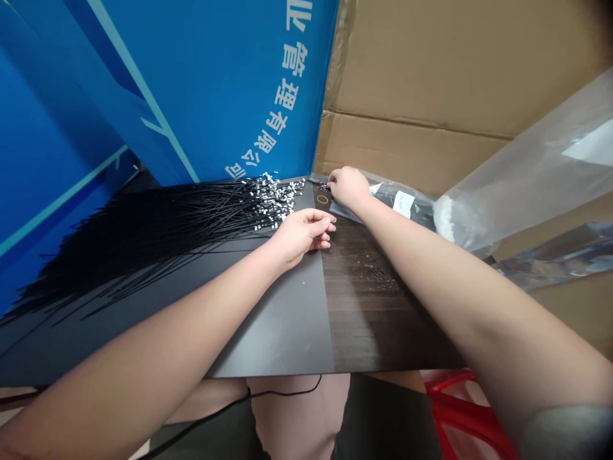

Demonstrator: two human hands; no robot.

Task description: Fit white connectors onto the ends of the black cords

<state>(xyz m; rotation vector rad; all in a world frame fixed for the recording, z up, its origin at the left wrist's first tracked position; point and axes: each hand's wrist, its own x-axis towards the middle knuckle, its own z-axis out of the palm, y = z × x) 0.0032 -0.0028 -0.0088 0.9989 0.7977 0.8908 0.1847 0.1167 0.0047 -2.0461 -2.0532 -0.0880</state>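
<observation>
The right forearm (479, 306) crosses the dark surface (368, 306), right hand (348, 188) curled with its grip unclear, left hand (301, 237) with fingers open, where a careless brush could scatter the white-tipped black wires (191, 223) at ten o'clock.

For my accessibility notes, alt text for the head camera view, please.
On a dark tabletop, the left hand rests beside a fan of thin black cables tipped with white connectors; the right hand touches a plastic bag.

The hands (348, 188) are bare, the right sleeve (562, 434) short and grey.
</observation>
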